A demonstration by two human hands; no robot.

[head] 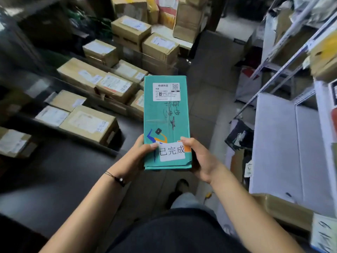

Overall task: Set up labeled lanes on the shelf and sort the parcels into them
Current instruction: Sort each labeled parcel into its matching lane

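On my far left, brown cardboard parcels (87,123) with white stickers lie in rows on dark low racks (60,136). My left hand (144,150), a thin black cord bracelet (116,178) on its wrist, grips the near left edge of a long teal cardboard parcel (166,115): the fingers curl under the box and the thumb lies on top.

I hold the parcel flat in the air in front of my waist, above the grey floor of the aisle, its long side pointing away from me. Its top is creased, printed with dark characters and a blue and orange figure, and carries a white shipping label (166,91) with a QR code at the far end. At the near end lies a white paper slip (172,150) with three big black characters; my left thumb presses its left edge.

My right hand (198,157) clasps the near right edge, thumb tip at the slip's upper right corner, fingers hidden beneath. To the right stands a white metal shelf (277,139).
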